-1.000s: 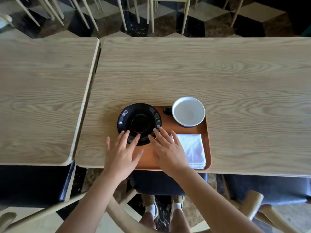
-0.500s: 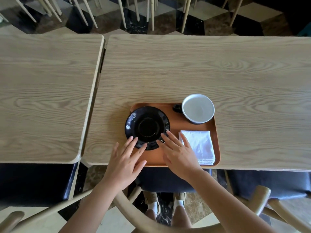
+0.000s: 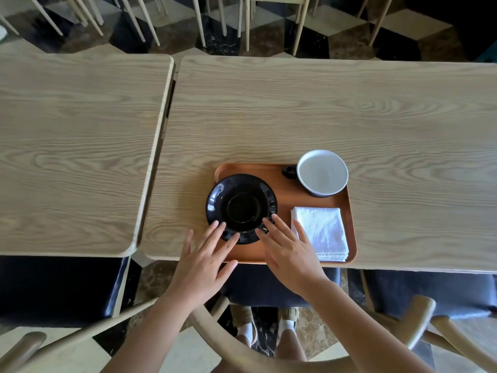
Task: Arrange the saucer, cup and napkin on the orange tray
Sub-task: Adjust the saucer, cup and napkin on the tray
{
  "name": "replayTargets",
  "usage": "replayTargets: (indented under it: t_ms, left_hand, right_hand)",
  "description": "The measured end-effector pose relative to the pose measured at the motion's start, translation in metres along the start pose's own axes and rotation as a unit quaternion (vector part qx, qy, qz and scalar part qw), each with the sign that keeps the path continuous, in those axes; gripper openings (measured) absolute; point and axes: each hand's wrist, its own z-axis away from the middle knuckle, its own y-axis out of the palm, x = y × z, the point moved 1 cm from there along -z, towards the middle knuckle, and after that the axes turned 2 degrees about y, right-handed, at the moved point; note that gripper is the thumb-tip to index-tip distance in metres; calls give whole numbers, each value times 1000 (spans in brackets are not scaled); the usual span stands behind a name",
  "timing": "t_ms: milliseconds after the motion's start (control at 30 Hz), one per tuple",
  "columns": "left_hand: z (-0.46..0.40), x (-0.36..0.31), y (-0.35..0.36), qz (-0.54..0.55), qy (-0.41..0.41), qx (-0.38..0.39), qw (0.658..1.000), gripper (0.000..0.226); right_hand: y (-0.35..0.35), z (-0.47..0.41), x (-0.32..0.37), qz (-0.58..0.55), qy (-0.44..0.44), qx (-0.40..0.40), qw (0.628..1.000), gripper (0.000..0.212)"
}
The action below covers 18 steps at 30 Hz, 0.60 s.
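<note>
Orange tray holds saucer, empty cup, napkin.

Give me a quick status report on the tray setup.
Both hands open, left hand and right hand fingertips on the black saucer. Saucer overhangs the orange tray left edge. Cup and napkin on tray. Nothing blocking.

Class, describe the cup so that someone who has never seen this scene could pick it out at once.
Start at the orange tray on the near edge of the right-hand wooden table. The cup stands in the tray's far right corner, beyond the folded white napkin. Unlike the flat black saucer, it is deep, white inside, with a dark handle pointing left.
</note>
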Motion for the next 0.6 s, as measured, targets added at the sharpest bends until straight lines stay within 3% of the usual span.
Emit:
replayTargets:
  t_ms: [333, 467, 600]
  left_hand:
    - [-1, 2, 2, -11, 17, -18, 1000, 58]
    - [-19, -8, -14, 13, 21, -102, 995, 51]
    - [-66, -26, -46, 81, 18, -200, 976, 40]
  right_hand:
    - [2, 1, -1, -8, -10, -24, 1000, 41]
    - [-17, -7, -5, -34, 5, -135, 990, 32]
    - [-56, -18, -42, -64, 136, -247, 957, 21]
